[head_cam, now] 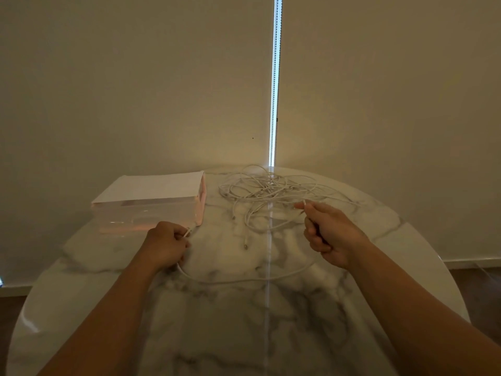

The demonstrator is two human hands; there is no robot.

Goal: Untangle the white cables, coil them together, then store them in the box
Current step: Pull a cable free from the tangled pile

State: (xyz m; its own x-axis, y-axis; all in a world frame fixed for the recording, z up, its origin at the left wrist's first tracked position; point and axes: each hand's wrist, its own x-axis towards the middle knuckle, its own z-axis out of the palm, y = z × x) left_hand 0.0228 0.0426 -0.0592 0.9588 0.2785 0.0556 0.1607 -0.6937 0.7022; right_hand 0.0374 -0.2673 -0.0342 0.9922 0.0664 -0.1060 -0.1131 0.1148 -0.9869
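Observation:
A tangle of white cables lies at the far middle of the round marble table. My left hand is closed on one cable end just in front of the box. My right hand grips the same cable farther along, at the near right edge of the tangle. Between the two hands the cable sags in a loose curve over the tabletop. The box, clear-sided with a white lid on it, stands at the far left of the table.
Two loose cable ends with plugs lie between my hands, nearer the tangle. Drawn beige blinds hang right behind the table, with a bright gap and bead chain. The table's round edge curves off at left and right.

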